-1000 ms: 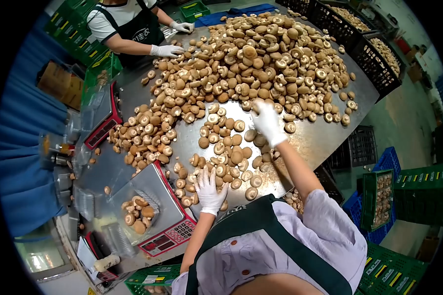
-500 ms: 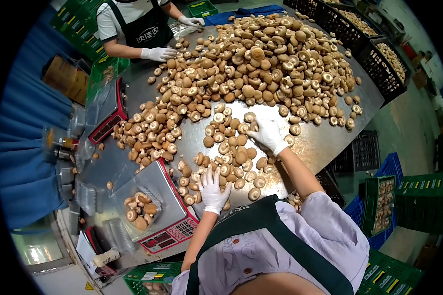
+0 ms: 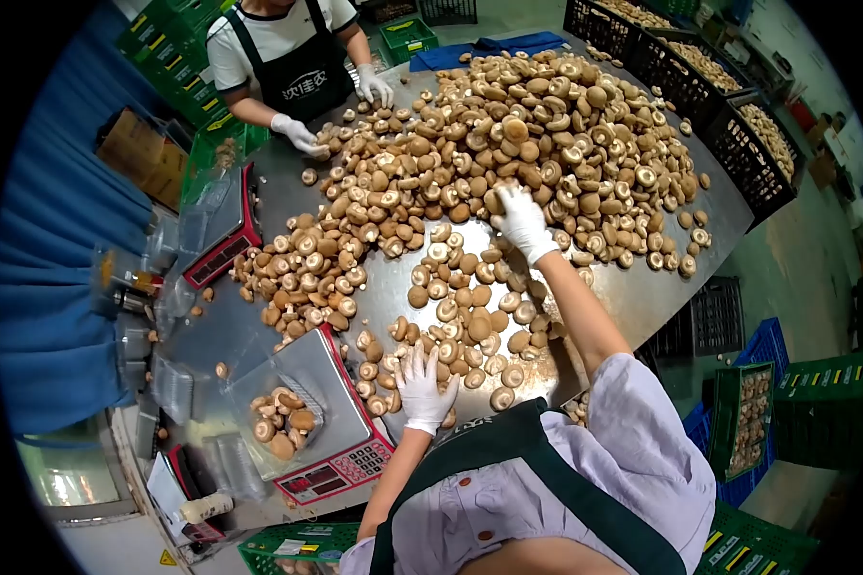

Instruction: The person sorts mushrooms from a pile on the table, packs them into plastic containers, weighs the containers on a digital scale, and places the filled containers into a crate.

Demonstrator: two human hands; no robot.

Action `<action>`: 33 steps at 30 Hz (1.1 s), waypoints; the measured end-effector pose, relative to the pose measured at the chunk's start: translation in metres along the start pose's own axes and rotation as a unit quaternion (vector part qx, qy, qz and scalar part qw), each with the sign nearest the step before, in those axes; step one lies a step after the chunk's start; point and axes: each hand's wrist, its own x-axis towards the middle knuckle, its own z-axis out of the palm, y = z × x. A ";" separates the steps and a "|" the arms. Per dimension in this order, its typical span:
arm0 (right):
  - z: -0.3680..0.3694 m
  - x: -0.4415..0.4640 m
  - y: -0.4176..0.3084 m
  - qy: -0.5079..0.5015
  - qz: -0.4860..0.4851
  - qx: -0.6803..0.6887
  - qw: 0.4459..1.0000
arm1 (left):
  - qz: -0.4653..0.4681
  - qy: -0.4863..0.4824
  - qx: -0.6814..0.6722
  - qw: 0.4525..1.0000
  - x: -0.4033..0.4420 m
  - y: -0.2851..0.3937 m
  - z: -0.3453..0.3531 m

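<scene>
White gloves cover both of my hands. My left hand lies with spread fingers at the near edge of a loose group of mushrooms on the metal table. Farther out, my right hand reaches to the front of the big mushroom pile, its fingers bent around a brown mushroom. Left of my left hand, a clear tray of mushrooms sits on a red-edged scale.
Across the table a co-worker in a dark apron has gloved hands at the pile. A second scale stands at the left. Black crates of mushrooms line the far right; a green crate is at the right.
My right hand has moved forward from the loose group to the pile's front edge. My left hand stays by the near mushrooms. The co-worker's hands have shifted, and the view has tilted slightly.
</scene>
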 end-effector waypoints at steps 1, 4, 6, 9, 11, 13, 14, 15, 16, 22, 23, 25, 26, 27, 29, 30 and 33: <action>0.006 0.000 -0.005 -0.030 -0.006 -0.008 1.000 | 0.002 -0.002 0.004 1.000 0.000 0.000 0.000; 0.017 -0.001 -0.020 0.021 0.020 0.029 0.999 | -0.005 -0.012 -0.002 1.000 0.000 0.000 0.000; 0.010 -0.011 -0.038 0.004 0.043 0.080 0.996 | -0.006 -0.008 -0.008 1.000 0.000 0.000 0.001; 0.003 -0.032 -0.048 -0.040 0.015 0.148 0.988 | -0.008 -0.007 -0.012 1.000 0.000 0.001 0.001; -0.017 -0.051 -0.061 -0.133 0.079 0.233 0.960 | -0.007 -0.007 -0.008 1.000 0.000 0.001 0.000; -0.013 -0.075 -0.054 -0.142 0.101 0.405 0.897 | -0.010 -0.011 -0.012 1.000 0.001 0.001 -0.001; -0.013 -0.082 -0.045 -0.160 0.144 0.526 0.823 | -0.009 -0.010 -0.010 1.000 0.001 0.001 -0.001; -0.015 -0.088 -0.035 -0.177 0.184 0.634 0.730 | -0.008 -0.010 -0.007 1.000 0.000 0.000 0.000; -0.024 -0.088 -0.027 -0.181 0.201 0.708 0.653 | -0.011 -0.011 -0.007 1.000 -0.001 0.000 0.000; -0.026 -0.078 0.044 -0.018 0.372 0.698 0.612 | -0.009 -0.005 -0.014 1.000 0.001 0.001 0.000; -0.040 -0.071 0.043 -0.016 0.376 0.655 0.655 | -0.011 -0.005 -0.010 1.000 0.001 0.002 -0.001; -0.031 -0.065 0.054 0.024 0.346 0.498 0.795 | -0.014 -0.007 -0.008 1.000 0.000 0.002 -0.001; -0.023 -0.063 0.063 0.016 0.332 0.434 0.838 | -0.016 -0.010 -0.011 1.000 0.000 0.001 -0.001; -0.020 -0.058 0.066 0.007 0.314 0.367 0.875 | -0.019 -0.012 -0.014 1.000 0.000 0.001 0.000; -0.013 -0.051 0.068 0.007 0.305 0.294 0.906 | -0.015 -0.007 -0.014 1.000 -0.001 0.000 0.003; -0.016 -0.047 0.062 0.010 0.295 0.219 0.930 | -0.008 -0.002 -0.013 1.000 -0.001 -0.001 0.002; -0.026 -0.039 0.045 -0.029 0.240 0.101 0.965 | -0.013 -0.007 -0.008 1.000 0.000 0.001 0.000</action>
